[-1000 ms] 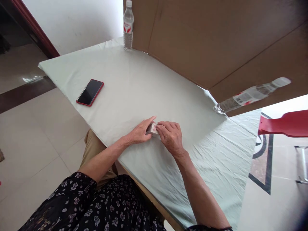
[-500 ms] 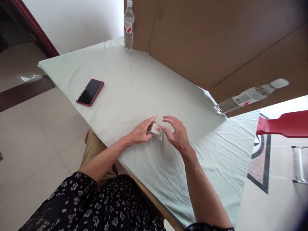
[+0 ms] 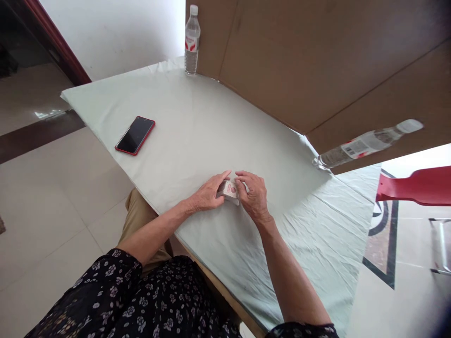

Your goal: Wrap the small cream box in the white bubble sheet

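A small pale box with red print (image 3: 230, 189), perhaps a card pack, is held low over the cloth-covered table (image 3: 207, 126). Gripping its left end is my left hand (image 3: 210, 192), thumb on the near side and fingers on the far side. My right hand (image 3: 252, 193) is curled at the box's right end, the thumb against it and the fingers bent around the far side. A pale flap or edge shows under the box's right end; its exact form is too small to make out.
A phone in a red case (image 3: 136, 135) lies at the left on the table. One clear bottle (image 3: 191, 44) stands at the back beside a tall cardboard panel (image 3: 268, 61); another bottle (image 3: 364, 144) stands at the right. Beyond the table is a red chair (image 3: 412, 185).
My right hand has moved left and its fingers have closed in on the box's right end. My left hand keeps its hold. The view has shifted slightly.
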`<act>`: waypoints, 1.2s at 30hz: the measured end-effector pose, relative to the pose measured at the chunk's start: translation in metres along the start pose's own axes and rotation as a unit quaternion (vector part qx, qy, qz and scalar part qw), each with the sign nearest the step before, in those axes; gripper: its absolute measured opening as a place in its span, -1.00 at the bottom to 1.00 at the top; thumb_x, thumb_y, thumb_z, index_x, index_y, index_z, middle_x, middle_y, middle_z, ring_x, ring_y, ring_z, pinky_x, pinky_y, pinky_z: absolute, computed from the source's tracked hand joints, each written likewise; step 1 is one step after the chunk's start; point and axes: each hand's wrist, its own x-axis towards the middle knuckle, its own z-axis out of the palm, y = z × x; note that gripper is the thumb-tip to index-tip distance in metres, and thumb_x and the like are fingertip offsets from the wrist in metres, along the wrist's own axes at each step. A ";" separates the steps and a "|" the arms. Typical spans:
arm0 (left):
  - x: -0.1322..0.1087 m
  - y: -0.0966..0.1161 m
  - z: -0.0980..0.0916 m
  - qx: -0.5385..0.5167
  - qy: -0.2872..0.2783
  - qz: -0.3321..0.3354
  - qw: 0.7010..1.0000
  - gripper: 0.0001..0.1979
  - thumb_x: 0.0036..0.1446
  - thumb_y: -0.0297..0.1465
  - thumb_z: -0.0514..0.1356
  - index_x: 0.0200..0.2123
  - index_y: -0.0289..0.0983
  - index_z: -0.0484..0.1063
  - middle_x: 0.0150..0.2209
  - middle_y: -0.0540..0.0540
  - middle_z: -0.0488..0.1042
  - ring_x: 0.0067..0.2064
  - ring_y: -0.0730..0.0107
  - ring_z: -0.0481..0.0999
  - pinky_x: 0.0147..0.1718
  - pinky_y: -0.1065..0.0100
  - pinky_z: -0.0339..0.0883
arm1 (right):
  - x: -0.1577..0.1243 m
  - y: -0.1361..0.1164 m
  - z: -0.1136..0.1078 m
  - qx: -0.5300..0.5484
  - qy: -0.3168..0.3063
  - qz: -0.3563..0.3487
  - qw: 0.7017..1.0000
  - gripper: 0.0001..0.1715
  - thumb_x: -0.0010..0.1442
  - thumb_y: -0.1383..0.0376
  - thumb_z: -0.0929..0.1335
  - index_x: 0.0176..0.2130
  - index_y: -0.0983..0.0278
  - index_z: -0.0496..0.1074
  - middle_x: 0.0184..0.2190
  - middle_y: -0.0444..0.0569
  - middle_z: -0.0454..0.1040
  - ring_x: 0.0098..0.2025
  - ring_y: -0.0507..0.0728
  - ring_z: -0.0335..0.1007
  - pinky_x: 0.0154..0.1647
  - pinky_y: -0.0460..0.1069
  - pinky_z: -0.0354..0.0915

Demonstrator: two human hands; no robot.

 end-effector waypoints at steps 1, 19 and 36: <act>0.001 0.001 0.001 0.001 0.002 0.002 1.000 -0.10 0.03 -0.54 0.16 0.43 -0.23 -0.08 0.24 -0.30 0.32 0.21 0.09 0.37 0.18 0.06 0.32 | 0.002 0.000 -0.001 0.011 0.000 0.011 1.000 -0.78 0.36 0.27 0.26 -0.27 0.19 0.48 -0.12 0.04 0.64 -0.03 0.20 0.55 0.00 0.14 0.31; 0.003 0.015 -0.003 -0.060 -0.029 -0.002 0.998 -0.03 -0.04 -0.37 0.32 0.41 -0.19 -0.05 0.32 -0.29 0.17 0.25 -0.03 0.29 0.24 -0.03 0.23 | 0.062 0.028 -0.012 0.017 0.019 0.073 0.997 -0.83 0.27 0.29 0.27 -0.32 0.18 0.45 -0.09 0.06 0.60 -0.04 0.23 0.52 -0.01 0.17 0.37; 0.009 0.012 -0.010 -0.372 -0.044 -0.150 0.915 -0.18 0.02 -0.17 0.36 0.32 -0.25 0.21 0.28 -0.29 0.33 0.29 -0.07 0.34 0.20 -0.02 0.28 | 0.009 -0.016 -0.028 0.032 -0.008 0.192 0.981 -0.59 0.16 -0.07 0.39 -0.29 0.21 0.46 -0.39 -0.05 0.54 -0.49 0.08 0.36 -0.41 0.02 0.31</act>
